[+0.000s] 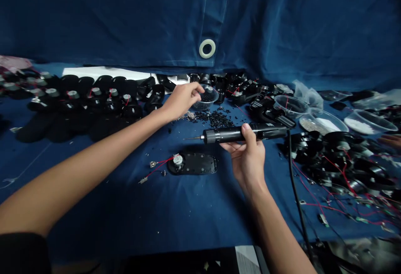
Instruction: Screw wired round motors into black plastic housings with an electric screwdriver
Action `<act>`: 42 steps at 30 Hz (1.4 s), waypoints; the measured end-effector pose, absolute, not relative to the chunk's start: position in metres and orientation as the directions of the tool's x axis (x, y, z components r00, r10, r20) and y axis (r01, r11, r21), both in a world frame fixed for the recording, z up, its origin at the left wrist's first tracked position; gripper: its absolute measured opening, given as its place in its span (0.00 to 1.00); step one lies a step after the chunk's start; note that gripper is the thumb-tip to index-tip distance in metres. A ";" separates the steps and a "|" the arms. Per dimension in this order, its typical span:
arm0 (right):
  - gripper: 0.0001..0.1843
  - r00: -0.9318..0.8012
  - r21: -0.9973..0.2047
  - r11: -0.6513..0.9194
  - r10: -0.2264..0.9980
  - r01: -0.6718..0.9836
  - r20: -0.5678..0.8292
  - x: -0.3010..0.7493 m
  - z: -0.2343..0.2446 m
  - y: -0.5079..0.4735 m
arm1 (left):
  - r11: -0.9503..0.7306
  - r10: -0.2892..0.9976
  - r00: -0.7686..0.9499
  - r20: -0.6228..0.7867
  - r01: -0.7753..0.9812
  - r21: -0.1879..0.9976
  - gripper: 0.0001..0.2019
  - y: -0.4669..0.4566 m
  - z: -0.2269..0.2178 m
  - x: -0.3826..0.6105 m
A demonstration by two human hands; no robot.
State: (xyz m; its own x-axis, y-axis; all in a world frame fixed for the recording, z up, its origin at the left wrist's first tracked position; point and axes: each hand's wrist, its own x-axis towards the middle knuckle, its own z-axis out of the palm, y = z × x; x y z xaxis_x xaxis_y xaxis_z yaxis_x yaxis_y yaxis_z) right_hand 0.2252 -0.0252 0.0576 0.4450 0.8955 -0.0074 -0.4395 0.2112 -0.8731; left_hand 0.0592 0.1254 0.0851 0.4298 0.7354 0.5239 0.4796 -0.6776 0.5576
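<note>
My right hand (249,161) is wrapped round a black electric screwdriver (225,135), held level with its thin bit pointing left. Its cord hangs down at the right. My left hand (185,97) reaches over the near left rim of a clear plastic bowl (210,98) with dark contents. The thumb and forefinger are slightly bent with a gap between them, and no held thing shows. Below the screwdriver lies a flat black oval housing (199,163) with a round silver motor (178,160) at its left end. Red wires run from the motor to small metal pieces (153,164).
Small black parts (219,118) are scattered before the bowl. Rows of black housings with motors (109,98) stand at the left. More wired black units (341,161) crowd the right, near clear bowls (324,121). A blue curtain (140,19) hangs behind the blue-covered table (188,219).
</note>
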 end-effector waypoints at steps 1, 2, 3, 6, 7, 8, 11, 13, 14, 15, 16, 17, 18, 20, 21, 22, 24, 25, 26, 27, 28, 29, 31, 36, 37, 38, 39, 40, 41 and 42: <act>0.16 0.438 -0.869 0.206 0.899 -0.450 -0.013 0.226 0.058 -0.025 | -0.663 0.748 0.405 0.526 0.467 0.584 0.07 0.104 0.087 0.051; 0.16 0.432 -0.866 0.199 0.902 -0.460 -0.022 0.226 0.058 -0.025 | -0.648 0.762 0.390 0.518 0.461 0.606 0.05 0.081 0.088 0.043; 0.16 0.431 -0.864 0.191 0.902 -0.466 -0.033 0.226 0.057 -0.025 | -0.626 0.780 0.368 0.506 0.453 0.635 0.05 0.060 0.088 0.035; 0.17 0.439 -0.862 0.172 0.896 -0.476 -0.064 0.227 0.056 -0.023 | -0.527 0.850 0.281 0.446 0.446 0.724 0.08 0.008 0.083 0.019; 0.17 0.441 -0.863 0.169 0.895 -0.476 -0.068 0.227 0.056 -0.023 | -0.492 0.871 0.246 0.426 0.433 0.755 0.08 -0.003 0.080 0.016; 0.16 0.442 -0.864 0.168 0.894 -0.475 -0.069 0.226 0.055 -0.023 | -0.466 0.885 0.214 0.414 0.415 0.781 0.08 -0.012 0.076 0.014; 0.16 0.442 -0.866 0.166 0.894 -0.472 -0.069 0.225 0.055 -0.023 | -0.431 0.902 0.156 0.403 0.374 0.821 0.05 -0.023 0.067 0.012; 0.16 0.438 -0.865 0.159 0.896 -0.476 -0.076 0.223 0.055 -0.023 | -0.426 0.904 0.139 0.405 0.370 0.825 0.04 -0.023 0.063 0.012; 0.16 0.437 -0.864 0.157 0.896 -0.478 -0.079 0.222 0.056 -0.023 | -0.424 0.905 0.133 0.404 0.367 0.828 0.04 -0.022 0.061 0.012; 0.16 0.437 -0.864 0.156 0.896 -0.479 -0.081 0.221 0.056 -0.024 | -0.421 0.906 0.129 0.402 0.362 0.832 0.04 -0.021 0.060 0.013; 0.16 0.436 -0.865 0.153 0.896 -0.479 -0.083 0.220 0.056 -0.024 | -0.418 0.908 0.129 0.399 0.353 0.837 0.04 -0.020 0.058 0.013; 0.17 0.437 -0.866 0.149 0.895 -0.478 -0.087 0.220 0.056 -0.023 | -0.416 0.909 0.130 0.396 0.344 0.842 0.04 -0.019 0.057 0.013; 0.17 0.436 -0.867 0.143 0.895 -0.477 -0.093 0.219 0.056 -0.023 | -0.415 0.909 0.130 0.395 0.335 0.846 0.04 -0.019 0.056 0.014; 0.17 0.435 -0.869 0.126 0.894 -0.479 -0.110 0.218 0.055 -0.022 | -0.415 0.910 0.129 0.395 0.320 0.852 0.04 -0.019 0.054 0.014; 0.17 0.433 -0.869 0.119 0.894 -0.481 -0.117 0.218 0.055 -0.022 | -0.415 0.910 0.125 0.396 0.314 0.854 0.04 -0.019 0.053 0.014; 0.17 0.429 -0.868 0.115 0.895 -0.484 -0.121 0.217 0.054 -0.021 | -0.413 0.910 0.119 0.396 0.309 0.856 0.04 -0.019 0.052 0.014; 0.17 0.419 -0.868 0.107 0.900 -0.485 -0.123 0.217 0.052 -0.021 | -0.405 0.914 0.106 0.391 0.306 0.862 0.05 -0.020 0.052 0.014; 0.17 0.415 -0.871 0.104 0.902 -0.480 -0.121 0.217 0.051 -0.020 | -0.400 0.916 0.104 0.387 0.309 0.863 0.05 -0.020 0.051 0.013; 0.17 0.411 -0.875 0.101 0.904 -0.474 -0.118 0.217 0.050 -0.020 | -0.397 0.917 0.102 0.385 0.315 0.862 0.05 -0.020 0.051 0.013; 0.18 0.411 -0.878 0.101 0.904 -0.467 -0.115 0.217 0.049 -0.020 | -0.397 0.917 0.103 0.385 0.324 0.859 0.05 -0.020 0.051 0.013; 0.18 0.414 -0.882 0.101 0.903 -0.460 -0.112 0.217 0.049 -0.020 | -0.400 0.916 0.105 0.388 0.333 0.854 0.05 -0.020 0.050 0.013; 0.18 0.414 -0.884 0.100 0.904 -0.456 -0.111 0.217 0.048 -0.021 | -0.404 0.914 0.107 0.392 0.340 0.849 0.05 -0.021 0.050 0.013; 0.18 0.403 -0.884 0.089 0.908 -0.459 -0.118 0.216 0.048 -0.021 | -0.412 0.909 0.094 0.406 0.346 0.843 0.06 -0.021 0.048 0.014; 0.17 0.406 -0.892 0.090 0.907 -0.442 -0.110 0.213 0.046 -0.021 | -0.438 0.894 0.075 0.441 0.347 0.829 0.07 -0.022 0.046 0.018; 0.17 0.410 -0.893 0.091 0.906 -0.441 -0.110 0.212 0.046 -0.022 | -0.443 0.892 0.083 0.445 0.358 0.822 0.07 -0.023 0.046 0.019; 0.18 0.407 -0.891 0.086 0.906 -0.445 -0.116 0.211 0.046 -0.022 | -0.451 0.888 0.096 0.449 0.372 0.811 0.08 -0.023 0.047 0.020; 0.18 0.402 -0.889 0.079 0.908 -0.451 -0.123 0.210 0.046 -0.022 | -0.464 0.882 0.120 0.455 0.389 0.796 0.08 -0.023 0.048 0.020; 0.18 0.396 -0.886 0.077 0.910 -0.458 -0.125 0.210 0.046 -0.023 | -0.482 0.873 0.153 0.462 0.405 0.777 0.08 -0.024 0.050 0.020; 0.18 0.397 -0.882 0.087 0.910 -0.463 -0.120 0.209 0.047 -0.023 | -0.504 0.862 0.190 0.469 0.419 0.756 0.07 -0.024 0.051 0.019; 0.17 0.409 -0.877 0.108 0.906 -0.468 -0.106 0.209 0.047 -0.023 | -0.521 0.853 0.236 0.466 0.433 0.735 0.10 -0.024 0.053 0.017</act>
State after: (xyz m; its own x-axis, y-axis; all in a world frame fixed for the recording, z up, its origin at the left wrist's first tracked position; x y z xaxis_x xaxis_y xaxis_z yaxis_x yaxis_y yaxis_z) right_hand 0.2092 -0.0230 0.0470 0.4089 0.9064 -0.1061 -0.4677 0.1083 -0.8773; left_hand 0.0172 -0.0237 0.0526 0.2357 0.8528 0.4660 0.4330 -0.5214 0.7353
